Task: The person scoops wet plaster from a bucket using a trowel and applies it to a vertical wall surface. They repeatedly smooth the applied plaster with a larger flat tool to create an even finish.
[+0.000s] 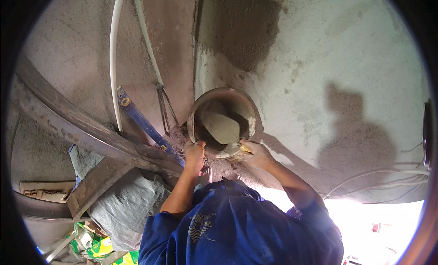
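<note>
A round bucket (197, 111), its rim crusted with dried mortar, stands in the middle with its mouth turned up toward me. Grey mortar (221, 127) lies inside it. My left hand (195, 154) is closed around the bucket's near left rim, thumb up. At the near right rim, my right hand (258, 155) is wrapped round the short yellowish handle of a trowel (245, 148). The trowel's blade is hard to make out against the bucket's pale inner wall.
A wall (310, 69) with a damp mortar patch (242, 28) rises ahead. On the left are a blue spirit level (141, 119), a white pipe (114, 50), a curved metal beam (73, 128) and a grey sheet (127, 205). Cables (378, 174) run along the right.
</note>
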### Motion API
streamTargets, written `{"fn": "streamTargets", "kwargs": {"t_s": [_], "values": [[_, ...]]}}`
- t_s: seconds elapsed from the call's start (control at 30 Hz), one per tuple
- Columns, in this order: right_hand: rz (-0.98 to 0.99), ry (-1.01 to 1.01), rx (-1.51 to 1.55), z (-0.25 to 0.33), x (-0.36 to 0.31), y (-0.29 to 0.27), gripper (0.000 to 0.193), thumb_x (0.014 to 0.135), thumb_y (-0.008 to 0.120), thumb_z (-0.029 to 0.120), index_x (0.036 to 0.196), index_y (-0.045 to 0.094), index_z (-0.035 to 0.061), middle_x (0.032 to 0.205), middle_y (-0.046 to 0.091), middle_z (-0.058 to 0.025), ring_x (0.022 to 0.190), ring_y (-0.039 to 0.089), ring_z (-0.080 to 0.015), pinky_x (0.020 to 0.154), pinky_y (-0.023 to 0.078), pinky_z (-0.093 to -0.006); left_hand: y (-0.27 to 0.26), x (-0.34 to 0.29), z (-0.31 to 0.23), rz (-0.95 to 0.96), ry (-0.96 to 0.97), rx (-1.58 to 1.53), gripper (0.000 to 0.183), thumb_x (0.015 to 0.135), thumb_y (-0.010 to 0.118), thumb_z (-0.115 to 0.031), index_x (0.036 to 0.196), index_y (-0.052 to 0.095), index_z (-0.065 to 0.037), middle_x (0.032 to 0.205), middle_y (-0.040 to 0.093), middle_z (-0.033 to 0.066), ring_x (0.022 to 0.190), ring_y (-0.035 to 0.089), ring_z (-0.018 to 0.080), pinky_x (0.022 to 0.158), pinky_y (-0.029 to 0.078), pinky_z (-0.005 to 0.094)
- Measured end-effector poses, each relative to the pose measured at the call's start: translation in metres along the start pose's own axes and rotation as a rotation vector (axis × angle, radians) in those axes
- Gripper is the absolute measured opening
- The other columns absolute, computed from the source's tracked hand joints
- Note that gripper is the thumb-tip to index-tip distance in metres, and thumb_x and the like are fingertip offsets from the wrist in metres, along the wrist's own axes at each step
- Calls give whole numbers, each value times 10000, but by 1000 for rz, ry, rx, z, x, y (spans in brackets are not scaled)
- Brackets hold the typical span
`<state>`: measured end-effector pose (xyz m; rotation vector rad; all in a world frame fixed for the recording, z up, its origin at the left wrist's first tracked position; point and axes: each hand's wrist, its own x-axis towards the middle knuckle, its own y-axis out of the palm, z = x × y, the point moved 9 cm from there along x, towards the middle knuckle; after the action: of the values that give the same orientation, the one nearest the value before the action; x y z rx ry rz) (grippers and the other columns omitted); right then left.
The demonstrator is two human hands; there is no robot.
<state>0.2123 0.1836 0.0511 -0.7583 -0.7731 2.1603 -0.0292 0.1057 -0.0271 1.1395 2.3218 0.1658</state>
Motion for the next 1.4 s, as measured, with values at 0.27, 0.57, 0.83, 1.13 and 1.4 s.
{"fn": "streamTargets", "kwargs": {"t_s": [0.27, 0.57, 0.83, 1.13, 1.4], "values": [[-192, 149, 352, 76, -38, -119, 599, 953, 697, 110, 1487, 462, -28, 956, 638, -71, 725, 612, -100, 607, 539, -241, 7, 11, 32, -5, -182, -68, 449, 823, 585, 2, 1259, 575, -104, 831, 581, -3, 530, 484, 106, 380, 346, 263], [-364, 33, 790, 133, -45, -220, 497, 1038, 568, 205, 1488, 460, 22, 826, 628, -92, 548, 599, -132, 434, 511, -286, 10, -2, 47, -6, -246, -52, 508, 797, 570, 25, 1292, 563, -90, 886, 612, 22, 566, 528, 120, 376, 353, 272], [-157, 275, 668, 109, -33, -158, 540, 1027, 602, 170, 1528, 426, 72, 835, 619, -92, 570, 604, -148, 453, 520, -289, -8, -2, 60, -51, -174, -65, 201, 798, 659, -67, 987, 641, -4, 839, 630, 86, 566, 577, 202, 408, 379, 334], [-47, 184, 438, 99, 67, -142, 706, 927, 741, 149, 1504, 391, -59, 851, 615, -82, 577, 588, -122, 443, 511, -284, -8, 8, 84, -10, -232, -88, 408, 780, 584, 14, 1182, 580, -56, 821, 591, 41, 535, 538, 149, 372, 371, 303], [-222, 14, 597, 160, 24, -221, 723, 941, 708, 131, 1555, 355, -13, 862, 608, -83, 588, 580, -121, 464, 505, -272, -27, 16, 95, -79, -257, -42, 127, 831, 633, -69, 937, 622, 1, 763, 630, 90, 531, 623, 232, 430, 481, 366]]}}
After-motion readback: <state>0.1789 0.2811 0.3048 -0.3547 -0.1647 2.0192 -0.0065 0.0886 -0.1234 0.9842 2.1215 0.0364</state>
